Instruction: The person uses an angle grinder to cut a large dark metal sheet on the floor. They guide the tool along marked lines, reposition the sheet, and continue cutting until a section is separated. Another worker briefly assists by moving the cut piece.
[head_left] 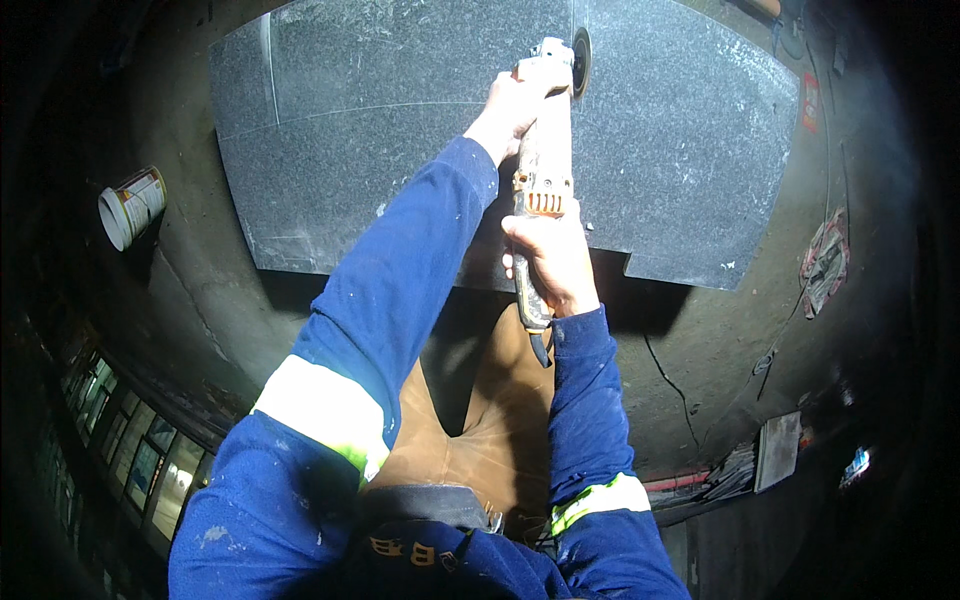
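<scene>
Both of my hands are on one angle grinder [548,150], which is pale with dust and brightly lit. My left hand [508,110] is closed round its front, close to the gear head. Further back, my right hand [556,255] wraps the dark rear handle. The round cutting disc [581,62] stands on edge at the tool's right, over a large dark grey stone slab [400,180]. Whether the disc touches the stone I cannot tell. A thin line runs up the slab near the disc, and other pale lines cross its left part.
A white bucket [130,210] lies tipped on its side at the left. A crumpled bag [825,262] and a thin cable [675,385] lie on the floor at the right. The slab has a notch in its near edge. Flat pieces [777,452] lie at the lower right.
</scene>
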